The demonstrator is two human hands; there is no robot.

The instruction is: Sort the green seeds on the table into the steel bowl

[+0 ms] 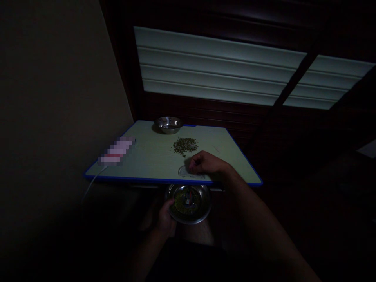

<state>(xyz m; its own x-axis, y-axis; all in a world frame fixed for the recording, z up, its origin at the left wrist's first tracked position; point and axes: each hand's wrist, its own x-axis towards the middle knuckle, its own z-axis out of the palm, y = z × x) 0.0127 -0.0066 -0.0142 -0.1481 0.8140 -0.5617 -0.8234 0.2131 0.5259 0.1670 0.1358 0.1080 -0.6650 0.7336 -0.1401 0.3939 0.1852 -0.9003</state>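
Observation:
My left hand [167, 215] grips the left rim of a metal bowl [206, 201], thumb over the edge. Below the table's front edge, that bowl holds many small greenish grains [179, 204], with a bright reflection or label-like patch in the middle. Over the front part of the table my right hand [202, 162] is closed, fingers curled downward. Whatever is in those fingers, if anything, is hidden. Just beyond it lies a loose pile of small green-brown grains [185, 145], perhaps beans. A faint printed mark [183, 171] shows on the tabletop beside the right fingers.
The pale table [147, 156] has a blue edge. A second metal bowl [168, 125] stands at its back left. At the left side lies a blurred-out pinkish device [117, 150] with a white cable [95, 178]. Behind is a dark-framed slatted panel [217, 66]. Lighting is very dim.

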